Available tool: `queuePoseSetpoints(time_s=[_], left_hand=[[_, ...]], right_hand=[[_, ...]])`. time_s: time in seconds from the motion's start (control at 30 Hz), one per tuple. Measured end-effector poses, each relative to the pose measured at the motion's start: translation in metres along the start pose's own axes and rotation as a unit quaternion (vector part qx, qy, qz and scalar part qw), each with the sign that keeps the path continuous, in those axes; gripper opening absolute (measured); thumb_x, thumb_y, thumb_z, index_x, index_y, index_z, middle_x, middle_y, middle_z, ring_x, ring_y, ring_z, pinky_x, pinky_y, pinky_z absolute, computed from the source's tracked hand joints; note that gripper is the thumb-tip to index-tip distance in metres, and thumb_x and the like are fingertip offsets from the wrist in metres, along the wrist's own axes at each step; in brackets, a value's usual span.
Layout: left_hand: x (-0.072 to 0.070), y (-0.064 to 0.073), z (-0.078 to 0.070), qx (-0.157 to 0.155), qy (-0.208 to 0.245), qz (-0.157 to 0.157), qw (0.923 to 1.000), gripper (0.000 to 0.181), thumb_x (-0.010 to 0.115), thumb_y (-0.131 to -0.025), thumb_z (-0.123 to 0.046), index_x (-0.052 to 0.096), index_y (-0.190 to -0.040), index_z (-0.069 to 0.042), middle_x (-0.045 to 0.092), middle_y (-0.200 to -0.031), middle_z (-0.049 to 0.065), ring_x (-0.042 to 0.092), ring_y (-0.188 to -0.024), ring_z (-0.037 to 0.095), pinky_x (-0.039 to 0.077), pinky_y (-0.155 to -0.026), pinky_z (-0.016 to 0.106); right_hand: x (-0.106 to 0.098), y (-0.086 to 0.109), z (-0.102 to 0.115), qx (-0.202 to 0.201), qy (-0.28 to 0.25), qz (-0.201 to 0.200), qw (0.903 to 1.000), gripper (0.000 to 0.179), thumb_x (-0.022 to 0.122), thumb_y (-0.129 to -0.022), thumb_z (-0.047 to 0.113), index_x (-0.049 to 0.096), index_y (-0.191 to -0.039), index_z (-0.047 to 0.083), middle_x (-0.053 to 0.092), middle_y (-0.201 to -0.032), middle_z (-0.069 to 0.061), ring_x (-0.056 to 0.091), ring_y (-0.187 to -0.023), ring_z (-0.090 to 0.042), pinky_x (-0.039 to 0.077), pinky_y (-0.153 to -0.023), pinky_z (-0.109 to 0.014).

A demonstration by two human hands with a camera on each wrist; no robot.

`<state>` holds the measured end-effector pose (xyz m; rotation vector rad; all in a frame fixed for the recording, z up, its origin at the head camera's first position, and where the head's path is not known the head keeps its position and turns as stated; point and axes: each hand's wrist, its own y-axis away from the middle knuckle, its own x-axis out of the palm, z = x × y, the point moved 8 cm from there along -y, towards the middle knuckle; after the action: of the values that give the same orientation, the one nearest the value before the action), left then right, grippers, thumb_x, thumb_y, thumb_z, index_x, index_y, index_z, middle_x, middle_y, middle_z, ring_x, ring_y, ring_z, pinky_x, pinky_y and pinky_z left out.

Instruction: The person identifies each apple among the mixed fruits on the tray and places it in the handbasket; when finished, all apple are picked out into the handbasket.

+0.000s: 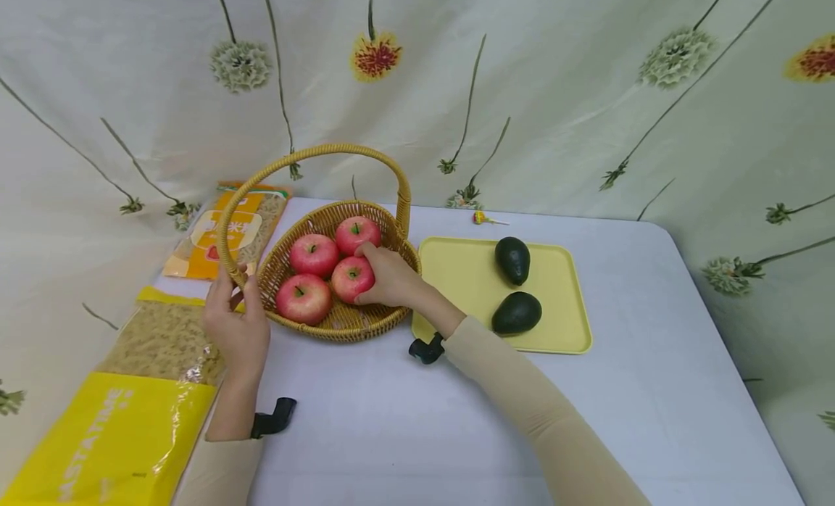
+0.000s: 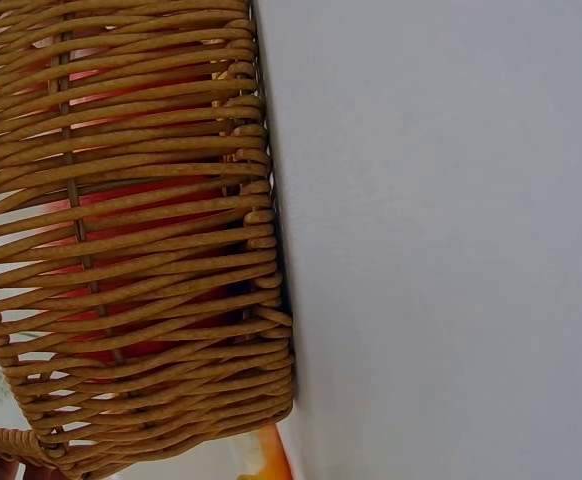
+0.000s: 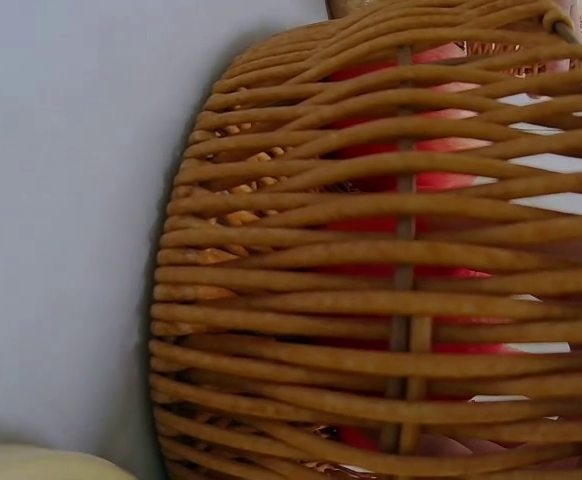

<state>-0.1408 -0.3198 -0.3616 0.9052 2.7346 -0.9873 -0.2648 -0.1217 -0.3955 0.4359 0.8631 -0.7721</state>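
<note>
A wicker basket [image 1: 352,335] with a tall arched handle stands on the table, holding several red apples [image 1: 304,300]. At the basket's left side, my left hand [image 1: 240,325] grips the foot of the handle, thumb and fingers around it. My right hand [image 1: 390,278] reaches in over the right rim and holds one apple [image 1: 351,277] among the others. Both wrist views are filled mostly by the woven basket wall [image 2: 121,230], with red fruit showing through the gaps; in the right wrist view the wall [image 3: 371,300] hides most of the hand.
Right of the basket lies a yellow tray [image 1: 554,274] with two dark avocados [image 1: 512,260]. A lollipop [image 1: 481,217] lies behind the tray. To the left are a yellow pasta bag [image 1: 124,412] and an orange-labelled bag [image 1: 228,234]. A flowered cloth [image 1: 554,114] hangs behind the table.
</note>
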Motion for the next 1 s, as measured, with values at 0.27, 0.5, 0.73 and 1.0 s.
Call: queuePoseSetpoints(time_s=[0.27,0.5,0.73,1.0], left_hand=[[0.003,-0.001,0.002,0.002,-0.006,-0.001,1.0000,0.030,0.059,-0.097,-0.014,0.066,-0.124,-0.003,0.069,-0.112,0.017,0.061,-0.099,0.015,0.047,-0.083,0.003],[0.007,-0.002,0.000,0.003,0.002,0.002,1.0000,0.032,0.059,-0.096,-0.013,0.065,-0.126,-0.004,0.070,-0.112,0.017,0.062,-0.099,0.017,0.048,-0.083,0.004],[0.008,-0.004,0.000,-0.001,-0.003,0.029,0.9996,0.035,0.057,-0.098,-0.020,0.062,-0.131,-0.008,0.068,-0.114,0.015,0.063,-0.105,0.016,0.051,-0.087,0.009],[0.003,-0.010,0.003,-0.017,-0.006,0.031,0.9994,0.035,0.058,-0.097,-0.020,0.063,-0.129,-0.007,0.067,-0.113,0.017,0.064,-0.107,0.021,0.052,-0.087,0.010]], right_hand=[[0.001,-0.001,0.000,-0.001,-0.001,0.002,1.0000,0.074,0.082,-0.079,0.029,0.043,-0.139,0.009,0.056,-0.137,-0.008,0.049,-0.128,-0.026,0.044,-0.108,-0.038],[-0.002,0.004,-0.001,-0.001,0.015,0.013,0.9998,0.077,0.079,-0.082,0.030,0.038,-0.143,0.008,0.052,-0.142,-0.011,0.047,-0.132,-0.026,0.041,-0.112,-0.038],[-0.021,0.022,0.002,-0.014,-0.007,-0.010,0.9998,0.077,0.078,-0.083,0.030,0.038,-0.146,0.008,0.048,-0.145,-0.011,0.044,-0.134,-0.025,0.039,-0.113,-0.040],[-0.056,0.065,-0.004,-0.039,-0.044,-0.067,0.9960,0.074,0.078,-0.083,0.029,0.043,-0.145,0.008,0.049,-0.145,-0.009,0.050,-0.128,-0.026,0.045,-0.107,-0.041]])
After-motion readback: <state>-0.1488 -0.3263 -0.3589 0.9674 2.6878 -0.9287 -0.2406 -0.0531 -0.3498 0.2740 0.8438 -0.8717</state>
